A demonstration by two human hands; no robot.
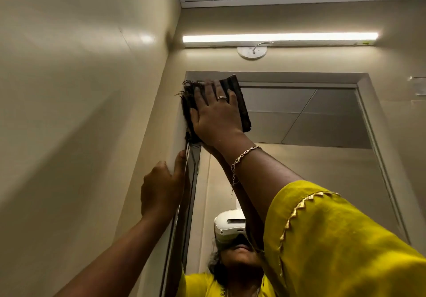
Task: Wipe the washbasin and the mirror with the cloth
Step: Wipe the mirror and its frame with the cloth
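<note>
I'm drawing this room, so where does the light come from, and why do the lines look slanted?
Head view: the tube light above the mirror glows nearly white. In the same view, a shiny glare patch sits on the left wall, and the wide lens makes the mirror's frame lean inward. The dark cloth under the right hand looks sharp.

Beige wall (391, 61) carrying a framed mirror (311, 123).
Just above the mirror's top edge sits a round white plate (252, 52), with a lit tube light (280, 37) directly over it; a dark cloth (242, 103) lies flat against the mirror's top left corner.
</note>
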